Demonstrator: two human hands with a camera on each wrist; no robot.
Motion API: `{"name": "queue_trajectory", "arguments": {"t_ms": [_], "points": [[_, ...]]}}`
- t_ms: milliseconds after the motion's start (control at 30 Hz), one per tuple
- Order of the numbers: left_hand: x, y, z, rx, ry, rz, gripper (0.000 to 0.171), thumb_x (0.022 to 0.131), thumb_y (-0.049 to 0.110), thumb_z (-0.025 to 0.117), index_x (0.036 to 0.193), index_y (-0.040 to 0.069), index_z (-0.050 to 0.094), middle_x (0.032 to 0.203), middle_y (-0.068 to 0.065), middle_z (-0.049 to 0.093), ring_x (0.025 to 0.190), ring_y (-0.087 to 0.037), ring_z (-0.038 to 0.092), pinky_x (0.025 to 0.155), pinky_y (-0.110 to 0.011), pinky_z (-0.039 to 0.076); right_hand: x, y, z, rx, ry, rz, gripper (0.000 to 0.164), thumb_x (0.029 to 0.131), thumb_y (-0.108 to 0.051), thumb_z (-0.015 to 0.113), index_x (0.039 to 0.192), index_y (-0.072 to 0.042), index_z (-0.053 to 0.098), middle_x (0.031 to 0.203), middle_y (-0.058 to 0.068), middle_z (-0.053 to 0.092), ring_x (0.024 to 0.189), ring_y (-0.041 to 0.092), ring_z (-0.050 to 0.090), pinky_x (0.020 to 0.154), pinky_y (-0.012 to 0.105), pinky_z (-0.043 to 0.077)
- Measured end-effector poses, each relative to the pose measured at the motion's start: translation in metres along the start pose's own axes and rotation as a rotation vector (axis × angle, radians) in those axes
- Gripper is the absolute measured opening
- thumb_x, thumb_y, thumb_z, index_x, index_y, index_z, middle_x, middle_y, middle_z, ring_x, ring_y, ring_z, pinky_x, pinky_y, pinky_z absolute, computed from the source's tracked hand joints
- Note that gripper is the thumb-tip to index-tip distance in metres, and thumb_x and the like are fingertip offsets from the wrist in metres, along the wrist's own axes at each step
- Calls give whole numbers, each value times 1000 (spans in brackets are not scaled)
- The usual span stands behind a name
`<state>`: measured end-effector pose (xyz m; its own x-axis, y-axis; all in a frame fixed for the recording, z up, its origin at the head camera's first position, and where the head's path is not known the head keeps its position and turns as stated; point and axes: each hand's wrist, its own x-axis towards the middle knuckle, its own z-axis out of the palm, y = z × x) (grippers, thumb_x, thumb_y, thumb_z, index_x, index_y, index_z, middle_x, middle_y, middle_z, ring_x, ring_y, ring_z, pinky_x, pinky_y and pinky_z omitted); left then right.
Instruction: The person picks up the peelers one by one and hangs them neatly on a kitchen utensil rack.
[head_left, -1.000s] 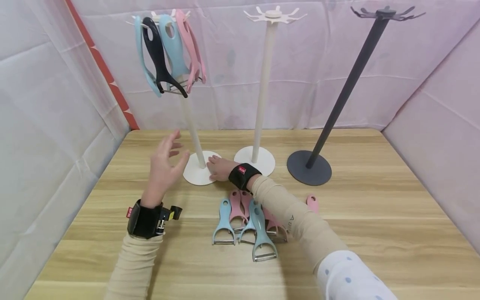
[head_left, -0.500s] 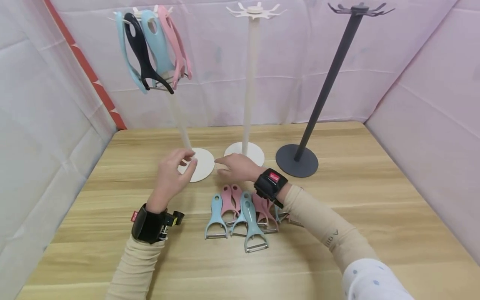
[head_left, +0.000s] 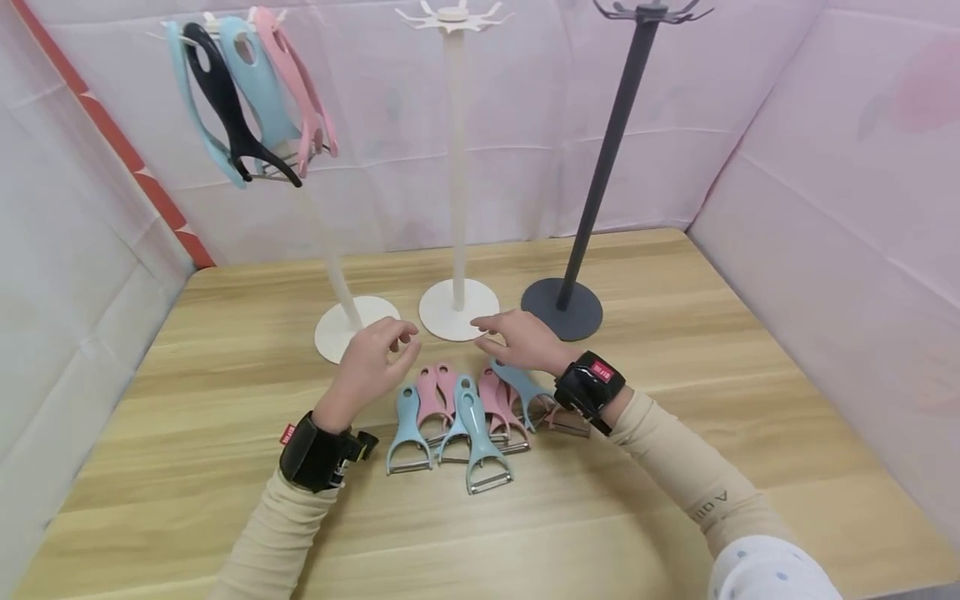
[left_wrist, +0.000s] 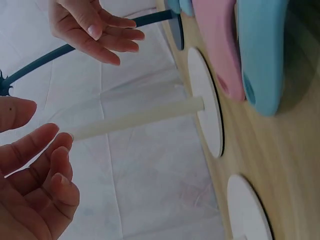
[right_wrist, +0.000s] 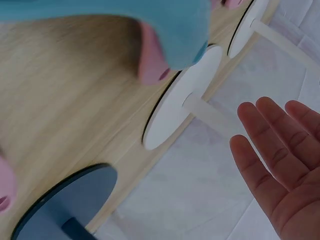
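Note:
My left hand [head_left: 375, 362] hovers left of the pile of peelers, its fingers loosely bent and nothing held. In the left wrist view its thumb and fingertips stand apart in the air. My right hand [head_left: 521, 340] is over the pile's back right edge, fingers extended; in the right wrist view its palm [right_wrist: 300, 200] shows bare. Between and below the hands lie several Y-shaped peelers, among them a light blue peeler [head_left: 476, 429] in front and a pink peeler [head_left: 429, 392] behind. A black peeler [head_left: 232, 112] hangs with blue and pink ones on the left white stand [head_left: 330, 250].
A second white stand [head_left: 459, 167] rises behind the pile, its hooks bare. To its right a dark grey stand [head_left: 603, 175] also has bare hooks. All three round bases rest on the wooden table [head_left: 600, 517], with white cloth [head_left: 390, 200] hung behind.
My right hand has come away from the left stand's base, moving right and back over the pile. My left hand has lowered toward the peelers. The head view has shifted to the right.

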<state>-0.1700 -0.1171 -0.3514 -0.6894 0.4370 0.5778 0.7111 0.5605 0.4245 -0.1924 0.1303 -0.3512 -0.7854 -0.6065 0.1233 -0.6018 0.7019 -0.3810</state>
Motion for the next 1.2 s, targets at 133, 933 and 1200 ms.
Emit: {"name": "queue_trajectory", "arguments": {"t_ms": [133,933,1200], "points": [[-2,2,3,18,-57,1,14,82,8,62,90,-2,64,75,-8,59,65,-20,52,58,-30,44,-4,1,-2,21,13,9,34,92,-19,53,121,-1,57,110,15,63,95,26,62,76,37,50],[-25,9,10,120,-290,-123,16,85,15,61,92,1,64,86,-10,61,77,-22,57,64,-34,48,43,37,18,-138,-296,95,48,93,-21,49,129,10,42,136,29,35,124,37,38,102,41,32],[-41,24,16,274,-575,-383,48,77,34,69,103,-4,56,62,-3,46,55,-16,44,47,-30,37,55,56,30,-239,-391,163,65,95,-30,47,136,16,24,143,31,19,134,38,15,110,38,12]]}}
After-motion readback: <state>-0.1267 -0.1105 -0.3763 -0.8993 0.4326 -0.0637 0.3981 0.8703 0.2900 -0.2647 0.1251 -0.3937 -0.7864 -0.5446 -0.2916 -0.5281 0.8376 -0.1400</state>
